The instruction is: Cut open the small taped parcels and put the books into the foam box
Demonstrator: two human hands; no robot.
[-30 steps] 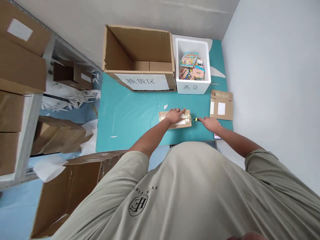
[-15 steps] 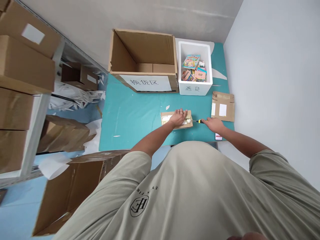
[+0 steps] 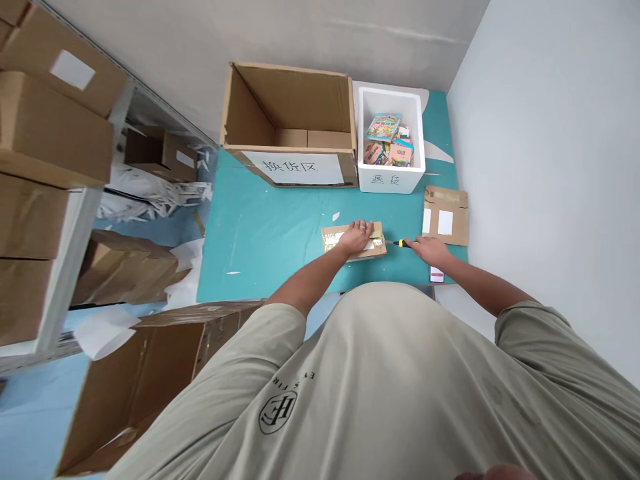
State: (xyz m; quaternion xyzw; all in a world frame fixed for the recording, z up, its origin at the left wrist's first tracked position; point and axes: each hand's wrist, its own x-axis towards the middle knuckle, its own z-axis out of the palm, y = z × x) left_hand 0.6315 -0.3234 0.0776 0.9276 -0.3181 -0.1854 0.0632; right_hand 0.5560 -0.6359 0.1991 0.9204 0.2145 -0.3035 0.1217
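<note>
A small taped cardboard parcel [image 3: 334, 238] lies on the teal table [image 3: 270, 233]. My left hand [image 3: 357, 235] rests flat on top of it, fingers stretched out, holding it down. My right hand [image 3: 431, 249] is closed round a yellow-and-black cutter [image 3: 401, 243] just to the parcel's right. The tool's tip points toward the parcel's right edge.
At the table's back stand a large open cardboard box [image 3: 290, 127] with a paper label and a white foam box [image 3: 391, 137] holding colourful items. A flat cardboard piece [image 3: 445, 215] and a phone [image 3: 436, 274] lie at the right. Shelved boxes [image 3: 50, 133] and floor cartons [image 3: 145, 373] are left.
My left hand has slid slightly along the parcel and my right hand with the cutter has drawn a little to the right. The view has shifted slightly.
</note>
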